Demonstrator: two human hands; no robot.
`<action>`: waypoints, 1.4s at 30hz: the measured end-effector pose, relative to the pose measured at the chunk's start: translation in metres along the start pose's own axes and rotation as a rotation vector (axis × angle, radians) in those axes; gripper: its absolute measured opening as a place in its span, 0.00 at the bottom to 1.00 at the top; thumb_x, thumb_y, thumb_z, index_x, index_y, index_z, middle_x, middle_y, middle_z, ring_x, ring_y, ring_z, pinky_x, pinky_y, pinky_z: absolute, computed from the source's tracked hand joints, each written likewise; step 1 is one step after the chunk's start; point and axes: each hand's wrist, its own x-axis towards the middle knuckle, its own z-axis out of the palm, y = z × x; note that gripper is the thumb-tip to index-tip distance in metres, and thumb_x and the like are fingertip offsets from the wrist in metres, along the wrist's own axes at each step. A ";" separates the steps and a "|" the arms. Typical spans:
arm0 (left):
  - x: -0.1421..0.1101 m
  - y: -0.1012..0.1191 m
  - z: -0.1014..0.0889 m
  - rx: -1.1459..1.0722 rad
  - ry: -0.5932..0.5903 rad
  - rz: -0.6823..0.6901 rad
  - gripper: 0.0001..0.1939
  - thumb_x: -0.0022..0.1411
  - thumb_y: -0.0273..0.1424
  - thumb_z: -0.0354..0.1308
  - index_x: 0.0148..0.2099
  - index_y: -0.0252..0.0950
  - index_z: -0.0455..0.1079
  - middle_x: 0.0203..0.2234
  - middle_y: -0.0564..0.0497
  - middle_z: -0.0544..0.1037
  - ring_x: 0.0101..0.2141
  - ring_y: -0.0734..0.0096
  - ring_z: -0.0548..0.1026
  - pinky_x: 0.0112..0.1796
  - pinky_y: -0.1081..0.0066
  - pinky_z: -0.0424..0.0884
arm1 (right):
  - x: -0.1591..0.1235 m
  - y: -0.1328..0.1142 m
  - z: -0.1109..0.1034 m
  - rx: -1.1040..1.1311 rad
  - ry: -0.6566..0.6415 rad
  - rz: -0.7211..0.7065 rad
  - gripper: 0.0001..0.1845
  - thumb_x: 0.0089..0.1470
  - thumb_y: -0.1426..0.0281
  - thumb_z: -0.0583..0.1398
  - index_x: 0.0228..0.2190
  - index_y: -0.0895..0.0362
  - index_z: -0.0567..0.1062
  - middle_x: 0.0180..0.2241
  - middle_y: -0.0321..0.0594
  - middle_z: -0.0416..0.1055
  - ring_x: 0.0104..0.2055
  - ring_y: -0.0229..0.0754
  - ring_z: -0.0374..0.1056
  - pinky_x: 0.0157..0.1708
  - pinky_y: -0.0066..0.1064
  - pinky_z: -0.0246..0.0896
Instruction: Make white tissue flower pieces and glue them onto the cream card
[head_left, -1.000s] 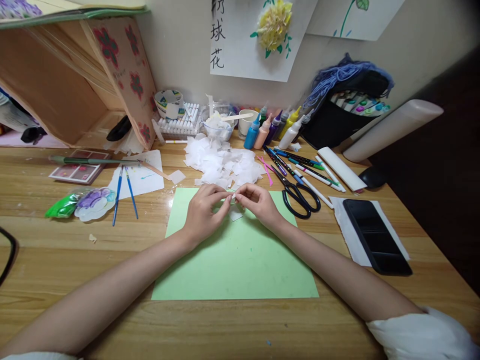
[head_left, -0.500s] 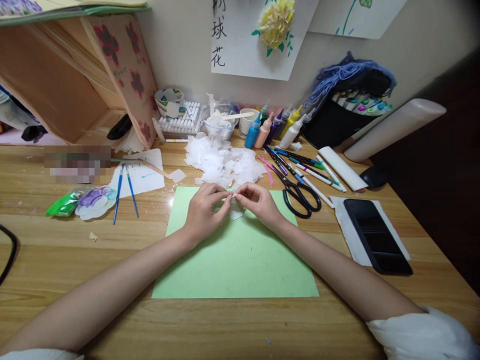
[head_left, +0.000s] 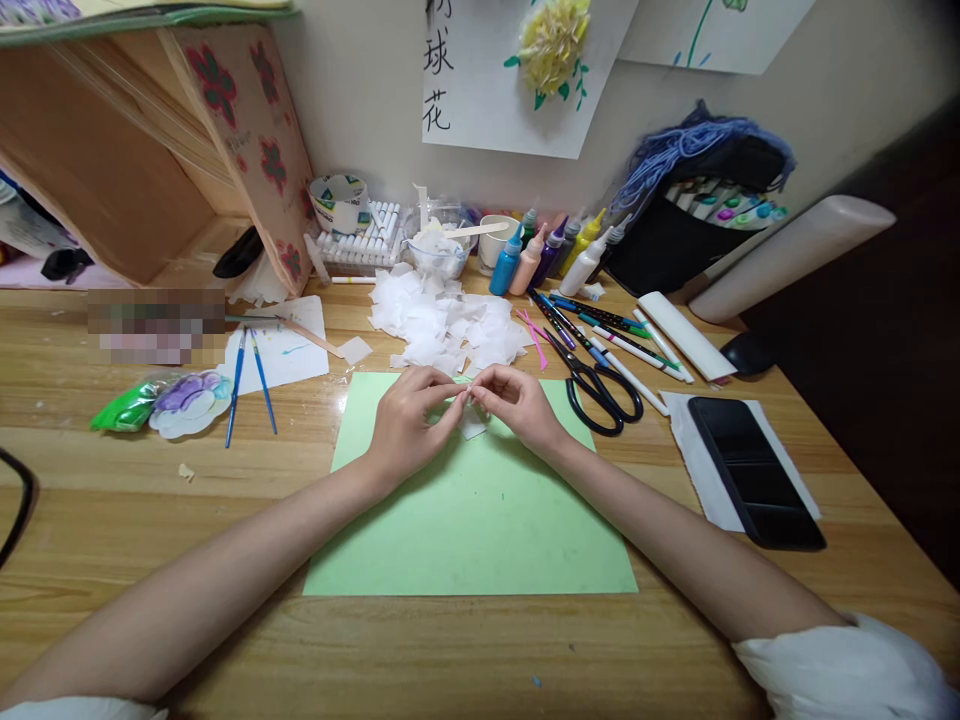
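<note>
My left hand (head_left: 405, 425) and right hand (head_left: 517, 408) pinch a white scrap (head_left: 470, 391), presumably for control; paper pile (head_left: 446, 320) beyond my fingertips (head_left: 454, 406), seemingly for reach.

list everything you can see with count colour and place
table: one, brown, below
sheet: one, green, centre
paper pieces: many, white, behind sheet
scrap: one, white, above sheet
scissors: one, black, right
pens: several, mixed, right rear
paint bottles: several, mixed, rear
bowl: one, clear, rear
cup: one, white, rear
tape roll: one, patterned, rear
box: one, peach, left
paintbrushes: two, blue, left
packet: one, green, left
pouch: one, black, rear
case: one, black, right
pictures: two, white, wall
left hand: one, pinching scrap
right hand: one, pinching scrap
</note>
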 end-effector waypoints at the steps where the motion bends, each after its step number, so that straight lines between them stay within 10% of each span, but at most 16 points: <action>1: 0.000 0.000 0.000 0.001 0.002 0.004 0.09 0.60 0.31 0.55 0.39 0.36 0.75 0.29 0.49 0.74 0.32 0.69 0.70 0.34 0.69 0.66 | 0.000 0.000 0.000 0.000 0.002 0.000 0.13 0.48 0.61 0.62 0.26 0.59 0.71 0.24 0.35 0.66 0.25 0.33 0.61 0.27 0.26 0.58; 42: -0.001 -0.001 0.002 0.015 -0.008 0.011 0.09 0.60 0.31 0.55 0.39 0.37 0.76 0.28 0.49 0.75 0.32 0.70 0.69 0.33 0.69 0.66 | -0.001 0.001 0.001 -0.018 0.018 -0.014 0.12 0.48 0.62 0.62 0.25 0.58 0.70 0.24 0.35 0.66 0.26 0.34 0.62 0.28 0.27 0.58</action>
